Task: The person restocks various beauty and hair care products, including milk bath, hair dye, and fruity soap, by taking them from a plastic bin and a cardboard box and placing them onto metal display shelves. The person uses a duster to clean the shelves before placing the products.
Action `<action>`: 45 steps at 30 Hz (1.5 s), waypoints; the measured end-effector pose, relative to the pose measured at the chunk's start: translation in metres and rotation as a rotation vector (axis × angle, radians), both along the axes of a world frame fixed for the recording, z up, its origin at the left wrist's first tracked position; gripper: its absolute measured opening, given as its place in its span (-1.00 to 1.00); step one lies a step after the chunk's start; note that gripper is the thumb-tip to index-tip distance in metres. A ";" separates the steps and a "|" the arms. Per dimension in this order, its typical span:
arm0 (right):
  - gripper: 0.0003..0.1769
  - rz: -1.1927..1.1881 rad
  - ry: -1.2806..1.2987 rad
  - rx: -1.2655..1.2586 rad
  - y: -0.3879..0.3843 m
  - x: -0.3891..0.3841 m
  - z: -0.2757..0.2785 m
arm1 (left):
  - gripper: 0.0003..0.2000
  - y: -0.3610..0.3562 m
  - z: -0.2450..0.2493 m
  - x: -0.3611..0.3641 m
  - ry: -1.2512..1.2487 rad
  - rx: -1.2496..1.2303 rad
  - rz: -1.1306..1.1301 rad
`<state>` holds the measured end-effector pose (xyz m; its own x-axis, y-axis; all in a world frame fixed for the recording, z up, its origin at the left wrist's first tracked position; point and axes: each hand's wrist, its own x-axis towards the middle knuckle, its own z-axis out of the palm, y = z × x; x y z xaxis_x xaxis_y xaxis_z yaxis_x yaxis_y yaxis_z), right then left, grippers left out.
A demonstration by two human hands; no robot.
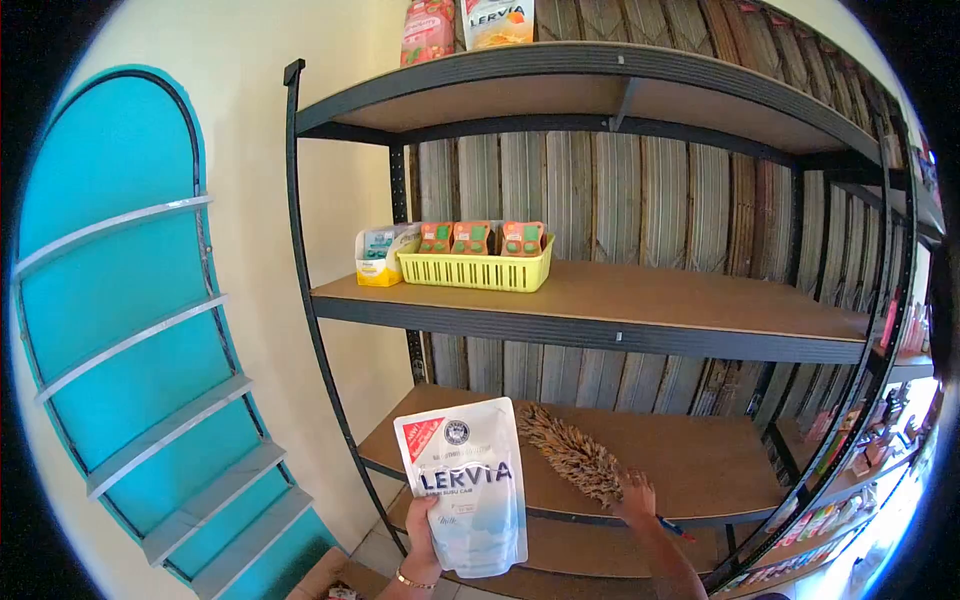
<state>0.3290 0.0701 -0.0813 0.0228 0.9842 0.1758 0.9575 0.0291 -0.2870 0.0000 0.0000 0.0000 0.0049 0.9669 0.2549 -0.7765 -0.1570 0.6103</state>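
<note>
Head view: left hand (420,540) closed around the bottom edge of a white plastic refill pouch (465,485) lettered LERVIA. The pouch is held upright in the air in front of the lower brown board shelf (700,455) of a dark metal rack, apparently not touching it. Right hand (637,497) is wrapped on the handle end of a brown feather duster (572,458). The plume appears to lie on that shelf, long axis running from the hand up and to the left, its tip just right of the pouch's top. Right hand is the nearer to the shelf surface. The shelf above carries a yellow plastic basket (480,270) of orange cartons. Hard to make out: the fingers on the duster handle — only a blue-red stub shows past the wrist. Both forearms are cut off at the frame's bottom edge.
</note>
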 end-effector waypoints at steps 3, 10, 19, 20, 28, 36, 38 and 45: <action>-0.27 0.296 0.577 0.050 -0.056 -0.007 0.055 | -0.54 -0.020 0.001 0.034 -0.158 0.006 -0.094; -0.38 0.752 1.124 -0.051 -0.130 -0.084 0.156 | -0.50 -0.025 0.024 0.064 0.100 0.067 -0.102; -0.83 0.596 1.424 0.052 -0.115 -0.073 0.220 | -0.05 -0.011 0.086 0.088 0.225 0.350 -0.033; -0.85 0.611 1.384 0.179 -0.111 -0.075 0.237 | -0.01 0.005 0.089 0.089 0.137 0.619 -0.033; -0.47 0.618 0.781 0.980 -0.060 -0.031 0.494 | -0.44 0.104 0.086 0.027 0.217 0.764 0.438; -0.61 0.600 1.042 1.205 0.044 -0.009 0.707 | -0.63 0.173 0.133 -0.018 0.908 0.974 1.069; -0.52 0.494 0.955 1.271 0.096 0.012 0.752 | -0.67 0.184 0.149 -0.018 0.939 0.975 1.053; -0.70 0.158 0.768 1.180 0.161 -0.019 0.748 | -0.75 0.222 0.144 -0.016 0.890 0.930 1.017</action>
<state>0.3102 0.2313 0.6664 0.3925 0.2714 0.8788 0.5410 0.7046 -0.4592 -0.0164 0.2215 0.1436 -0.0442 0.1891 0.9810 0.3925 -0.8997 0.1911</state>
